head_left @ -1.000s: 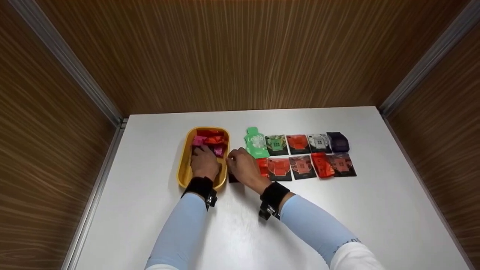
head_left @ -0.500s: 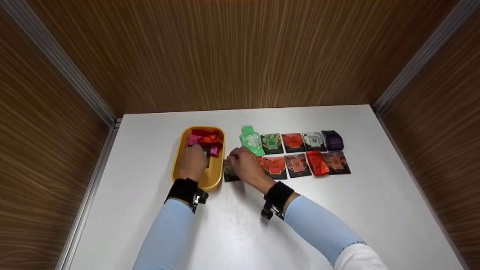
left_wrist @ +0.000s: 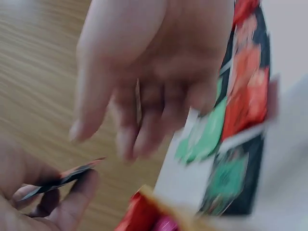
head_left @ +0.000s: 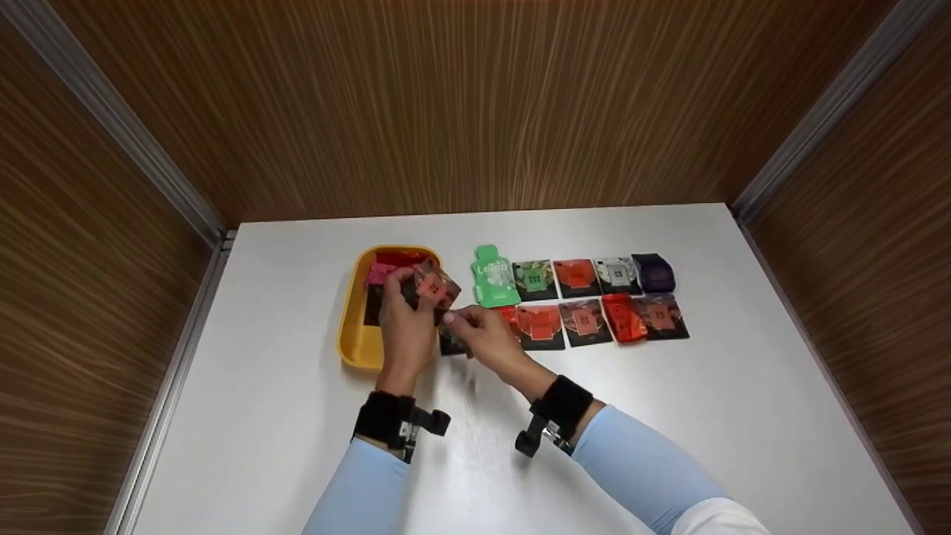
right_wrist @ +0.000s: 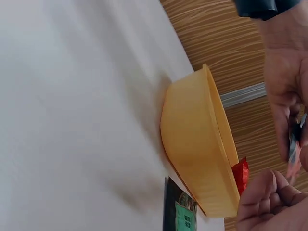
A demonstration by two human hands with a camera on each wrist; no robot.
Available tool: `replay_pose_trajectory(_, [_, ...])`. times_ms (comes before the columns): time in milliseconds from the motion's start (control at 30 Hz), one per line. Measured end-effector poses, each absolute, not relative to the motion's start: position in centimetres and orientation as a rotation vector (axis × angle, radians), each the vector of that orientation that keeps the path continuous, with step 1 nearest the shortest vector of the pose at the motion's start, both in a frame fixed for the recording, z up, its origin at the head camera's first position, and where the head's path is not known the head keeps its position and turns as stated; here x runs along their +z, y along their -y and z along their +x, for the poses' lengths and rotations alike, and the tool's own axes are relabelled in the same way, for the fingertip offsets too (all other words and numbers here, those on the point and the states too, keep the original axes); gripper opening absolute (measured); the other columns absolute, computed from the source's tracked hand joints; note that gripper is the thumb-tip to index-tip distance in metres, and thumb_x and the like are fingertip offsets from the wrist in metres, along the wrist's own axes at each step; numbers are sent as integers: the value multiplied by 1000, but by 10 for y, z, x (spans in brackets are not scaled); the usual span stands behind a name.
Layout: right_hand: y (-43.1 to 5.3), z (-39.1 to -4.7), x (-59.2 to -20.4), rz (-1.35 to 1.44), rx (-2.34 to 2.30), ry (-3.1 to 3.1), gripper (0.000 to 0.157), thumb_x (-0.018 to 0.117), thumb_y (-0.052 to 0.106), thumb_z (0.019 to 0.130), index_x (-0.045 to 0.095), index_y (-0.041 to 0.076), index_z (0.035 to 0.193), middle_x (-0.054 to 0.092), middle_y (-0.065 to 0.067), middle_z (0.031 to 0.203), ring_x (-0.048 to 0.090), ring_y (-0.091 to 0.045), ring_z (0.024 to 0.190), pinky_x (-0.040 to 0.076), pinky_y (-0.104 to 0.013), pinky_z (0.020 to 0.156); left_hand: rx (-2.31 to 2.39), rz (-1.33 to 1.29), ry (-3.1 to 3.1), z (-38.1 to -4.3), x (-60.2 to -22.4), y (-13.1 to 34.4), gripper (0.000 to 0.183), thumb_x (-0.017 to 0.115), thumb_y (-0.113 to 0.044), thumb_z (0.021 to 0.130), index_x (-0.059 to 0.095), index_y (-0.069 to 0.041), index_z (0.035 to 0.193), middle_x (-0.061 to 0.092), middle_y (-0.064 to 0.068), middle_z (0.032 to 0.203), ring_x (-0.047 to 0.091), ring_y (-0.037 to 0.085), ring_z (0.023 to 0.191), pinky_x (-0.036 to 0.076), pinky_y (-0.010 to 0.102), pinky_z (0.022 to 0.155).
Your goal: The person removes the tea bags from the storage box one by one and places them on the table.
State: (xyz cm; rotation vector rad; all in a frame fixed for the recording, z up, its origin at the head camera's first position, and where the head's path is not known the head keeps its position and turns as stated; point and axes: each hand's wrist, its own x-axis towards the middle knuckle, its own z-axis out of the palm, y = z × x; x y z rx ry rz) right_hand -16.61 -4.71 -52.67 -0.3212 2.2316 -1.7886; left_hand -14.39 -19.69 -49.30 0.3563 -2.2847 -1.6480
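Note:
In the head view my left hand (head_left: 407, 334) pinches a dark square sachet with a pinkish-red label (head_left: 435, 287) above the right side of the yellow tray (head_left: 360, 348). The left wrist view shows this sachet (left_wrist: 65, 179) edge-on between thumb and fingers. My right hand (head_left: 490, 340) hovers close to the sachet's lower corner, fingers loosely bent; in the left wrist view it appears apart from the sachet with nothing in it. Beneath the right hand lies a black sachet with a green label (right_wrist: 185, 216), beside the tray. Inside the tray are red and pink wrapped pieces (head_left: 380, 273) and a dark packet.
Two rows of packets lie right of the tray. The back row has a green pouch (head_left: 494, 279), square sachets and a dark purple packet (head_left: 654, 273). The front row includes a red wrapped packet (head_left: 624, 318) between square sachets. Wood-grain panels (head_left: 475, 111) enclose the white table (head_left: 297, 245).
My left hand has come up out of the tray with the pinkish-red-labelled sachet and moved right toward my right hand. The right hand has stayed near the tray's right edge.

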Motion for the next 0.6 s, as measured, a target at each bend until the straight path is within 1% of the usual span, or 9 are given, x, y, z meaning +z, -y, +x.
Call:
replay_pose_trajectory(67, [46, -163, -528, -267, -1865, -2132, 20, 67, 19, 103, 71, 0, 107, 60, 3, 77, 56, -15, 68, 49, -27, 57, -1707, 357, 2236, -139, -499, 187, 38, 58, -6, 103, 48, -13, 140, 57, 12, 142, 56, 27, 119, 51, 43, 96])
replay_pose_trajectory(133, [42, -162, -529, -202, -1926, -2081, 15, 68, 14, 101, 70, -1, 104, 61, 3, 78, 57, -14, 69, 49, -27, 57, -1721, 368, 2226, -135, -505, 180, 36, 60, -10, 104, 49, -13, 138, 59, 13, 140, 59, 27, 109, 51, 41, 85])
replay_pose_trajectory(233, [32, -162, -531, -92, -2008, -2036, 9, 70, 9, 100, 68, 1, 100, 62, 2, 76, 57, -14, 66, 48, -26, 55, -1708, 369, 2260, -129, -513, 172, 33, 63, -16, 105, 51, -13, 135, 65, 16, 131, 68, 26, 93, 54, 38, 72])
replay_pose_trajectory(333, [18, -163, -536, -26, -2059, -2009, 7, 69, 6, 100, 66, 1, 97, 64, -1, 74, 56, -14, 62, 50, -25, 53, -1673, 341, 2347, -123, -519, 169, 30, 66, -17, 104, 53, -12, 131, 72, 16, 118, 75, 24, 85, 59, 36, 69])
replay_pose_trajectory(400, [8, -163, -541, -26, -2030, -2053, 7, 69, 5, 100, 66, 0, 97, 66, -6, 73, 56, -13, 59, 48, -25, 51, -1658, 310, 2422, -118, -523, 167, 28, 67, -14, 103, 54, -12, 128, 74, 14, 108, 75, 24, 75, 59, 36, 64])
replay_pose_trajectory(433, [3, -162, -544, -31, -1998, -2094, 7, 70, 6, 99, 67, 0, 97, 68, -10, 74, 57, -14, 59, 47, -25, 50, -1626, 290, 2468, -116, -525, 167, 27, 67, -13, 103, 55, -11, 127, 75, 13, 103, 74, 22, 75, 58, 35, 64])
replay_pose_trajectory(467, [-2, -160, -546, -35, -1956, -2146, 7, 71, 6, 99, 69, 0, 97, 69, -10, 74, 59, -15, 59, 47, -25, 50, -1574, 269, 2523, -113, -527, 167, 27, 67, -11, 102, 56, -10, 127, 76, 11, 100, 73, 22, 75, 58, 36, 65])
replay_pose_trajectory(533, [-10, -156, -552, -52, -1870, -2250, 7, 73, 7, 97, 71, 0, 96, 69, -8, 73, 58, -15, 59, 42, -24, 49, -1474, 226, 2629, -106, -533, 166, 29, 68, -10, 101, 57, -10, 128, 76, 11, 100, 73, 25, 80, 57, 40, 69])
replay_pose_trajectory(600, [-16, -151, -559, -53, -1811, -2301, 7, 74, 7, 96, 72, 0, 95, 70, -6, 72, 59, -14, 59, 42, -23, 49, -1355, 173, 2719, -99, -538, 166, 32, 70, -8, 99, 58, -8, 129, 76, 11, 100, 73, 29, 85, 58, 45, 74])
